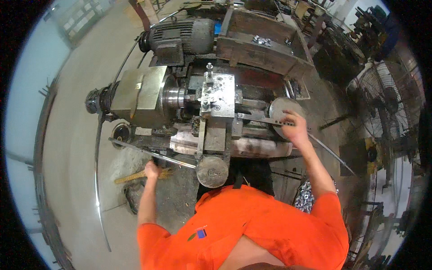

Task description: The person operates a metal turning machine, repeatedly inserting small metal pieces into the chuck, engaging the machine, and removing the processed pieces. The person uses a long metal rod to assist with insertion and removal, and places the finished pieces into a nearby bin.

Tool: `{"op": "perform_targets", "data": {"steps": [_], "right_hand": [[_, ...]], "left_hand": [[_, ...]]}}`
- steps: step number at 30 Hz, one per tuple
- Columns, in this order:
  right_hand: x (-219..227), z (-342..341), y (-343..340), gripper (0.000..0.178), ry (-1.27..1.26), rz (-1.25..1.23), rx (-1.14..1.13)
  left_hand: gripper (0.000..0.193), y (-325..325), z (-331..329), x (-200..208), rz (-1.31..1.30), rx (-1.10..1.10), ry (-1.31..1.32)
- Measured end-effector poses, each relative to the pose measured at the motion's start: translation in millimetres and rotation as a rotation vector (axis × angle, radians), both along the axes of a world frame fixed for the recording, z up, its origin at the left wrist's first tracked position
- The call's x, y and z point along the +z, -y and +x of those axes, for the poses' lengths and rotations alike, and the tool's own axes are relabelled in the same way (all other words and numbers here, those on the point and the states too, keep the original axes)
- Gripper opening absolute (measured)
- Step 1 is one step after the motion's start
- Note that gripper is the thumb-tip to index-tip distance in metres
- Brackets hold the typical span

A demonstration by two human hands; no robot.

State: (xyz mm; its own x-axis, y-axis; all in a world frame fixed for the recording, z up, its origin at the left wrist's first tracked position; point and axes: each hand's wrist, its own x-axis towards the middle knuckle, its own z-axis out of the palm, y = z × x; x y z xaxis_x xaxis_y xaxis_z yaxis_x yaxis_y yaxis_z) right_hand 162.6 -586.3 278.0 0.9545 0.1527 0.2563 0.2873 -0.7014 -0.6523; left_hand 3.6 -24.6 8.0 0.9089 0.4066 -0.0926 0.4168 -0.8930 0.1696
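A small metal lathe stands before me, its chuck at the left and its block-shaped tool post in the middle. My right hand has its fingers curled round the outer end of a flat metal bar with holes, over a round metal disc. Low on the left, my left hand is closed beside the lathe's front; what lies in its fist is too dark to make out. A long shiny rod passes just above it to the near round handwheel.
Behind the lathe are an electric motor and a wooden box with a few metal parts. A straw brush lies on the floor by my left hand. Small metal pieces are heaped near my right elbow. A fan stands right.
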Motion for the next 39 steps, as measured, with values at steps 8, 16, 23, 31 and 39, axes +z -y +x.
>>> {"op": "perform_targets", "data": {"steps": [8, 16, 23, 31, 39], "right_hand": [[-38, -34, 153, 0.045, -0.077, -0.485, -0.408], [-127, -114, 304, 0.038, -0.205, -0.862, -0.652], [-138, -206, 216, 0.038, -0.311, -0.768, -0.536], [-110, -239, 119, 0.026, -0.448, 0.07, -0.562], [-126, -246, 118, 0.021, -0.423, 0.084, -0.548]], "left_hand": [[0.026, -14, 34, 85, 0.288, -0.074, -0.538], [0.039, -60, 1, 102, -0.768, 0.276, 0.302], [0.052, 8, 24, 173, -0.974, 0.508, 0.508], [0.029, 11, 52, 133, -0.947, 0.526, 0.66], [0.033, 6, 56, 139, -0.95, 0.593, 0.509]]}}
